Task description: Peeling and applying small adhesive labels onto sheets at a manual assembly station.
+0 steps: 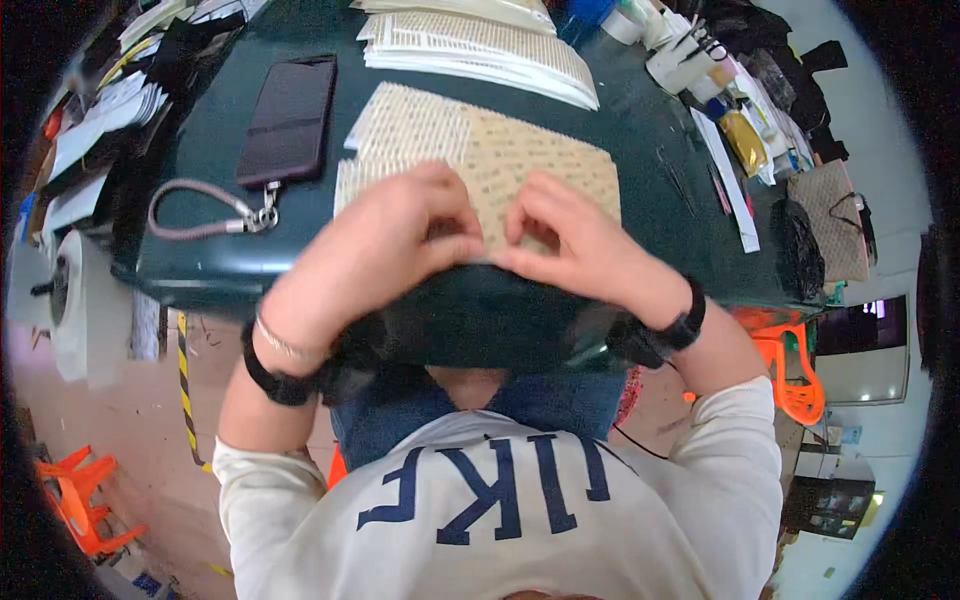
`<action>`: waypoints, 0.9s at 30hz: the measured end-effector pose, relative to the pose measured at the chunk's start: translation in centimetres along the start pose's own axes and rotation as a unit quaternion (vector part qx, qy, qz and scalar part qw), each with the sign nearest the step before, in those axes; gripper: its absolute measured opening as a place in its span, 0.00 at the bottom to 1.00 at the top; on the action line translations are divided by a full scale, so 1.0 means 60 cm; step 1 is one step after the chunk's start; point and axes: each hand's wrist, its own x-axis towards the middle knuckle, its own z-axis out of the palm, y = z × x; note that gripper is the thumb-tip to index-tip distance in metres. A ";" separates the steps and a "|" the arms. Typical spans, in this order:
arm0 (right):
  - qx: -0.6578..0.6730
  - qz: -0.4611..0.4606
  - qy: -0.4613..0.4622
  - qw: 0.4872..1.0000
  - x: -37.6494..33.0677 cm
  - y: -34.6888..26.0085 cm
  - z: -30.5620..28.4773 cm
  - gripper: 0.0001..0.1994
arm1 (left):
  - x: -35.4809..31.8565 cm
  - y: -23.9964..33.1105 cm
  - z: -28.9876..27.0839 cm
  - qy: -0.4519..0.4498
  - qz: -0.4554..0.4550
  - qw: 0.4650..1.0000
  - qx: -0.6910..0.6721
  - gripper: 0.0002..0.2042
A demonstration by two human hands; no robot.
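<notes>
On the dark green table, a tan sheet (555,155) printed with rows of small marks lies in front of me. Paler patterned sheets (410,122) lie beside it on the left, partly under my left hand (415,220). The fingers of that hand are curled, thumb and forefinger closed in a pinch at the tan sheet's near edge. Opposite it, my right hand (570,235) makes the same pinch, its fingertips close to those of the left. Whatever sits between the fingertips is too small and hidden to name. Black bands circle both wrists.
Stacked patterned sheets (480,50) lie at the far side. A dark phone (290,120) with a strap loop (190,232) is at left. To the right are thin dark tools (672,175), a white strip (728,180) and a pen cup (685,70).
</notes>
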 end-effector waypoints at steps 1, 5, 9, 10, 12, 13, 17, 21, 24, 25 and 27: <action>-0.007 -0.004 0.011 1.000 0.002 0.001 0.006 0.11 | -0.001 0.003 -0.002 -0.003 -0.013 1.000 -0.011 0.07; -0.012 0.003 0.052 0.999 -0.001 0.009 0.009 0.11 | 0.007 0.011 -0.005 -0.022 -0.061 0.997 -0.028 0.07; -0.013 0.002 0.067 0.998 -0.002 0.011 0.007 0.12 | 0.018 0.016 -0.006 -0.033 -0.090 0.995 0.003 0.07; -0.017 0.000 0.073 0.997 -0.003 0.011 0.006 0.12 | 0.021 0.019 -0.004 -0.025 -0.090 0.996 0.012 0.07; -0.007 -0.002 0.066 0.998 -0.003 0.009 0.007 0.12 | 0.022 0.026 -0.003 -0.018 -0.095 0.995 0.027 0.07; -0.005 0.000 0.070 0.998 -0.002 0.007 0.007 0.12 | 0.021 0.029 -0.005 -0.023 -0.105 0.994 0.025 0.08; 0.005 0.006 0.065 0.998 0.000 0.008 0.005 0.12 | 0.021 0.032 -0.003 -0.018 -0.121 0.992 0.027 0.08; 0.027 0.016 0.062 0.998 -0.002 0.009 0.008 0.11 | 0.018 0.029 0.005 -0.017 -0.133 0.990 0.033 0.09; 0.041 0.023 0.066 0.997 -0.004 0.006 0.012 0.10 | 0.019 0.032 0.005 -0.020 -0.124 0.991 0.053 0.09; 0.042 0.024 0.070 0.996 -0.002 0.006 0.012 0.10 | 0.022 0.034 0.004 -0.020 -0.130 0.990 0.046 0.09; 0.041 0.020 0.079 0.996 0.001 0.006 0.012 0.10 | 0.028 0.037 0.002 -0.021 -0.140 0.990 0.027 0.09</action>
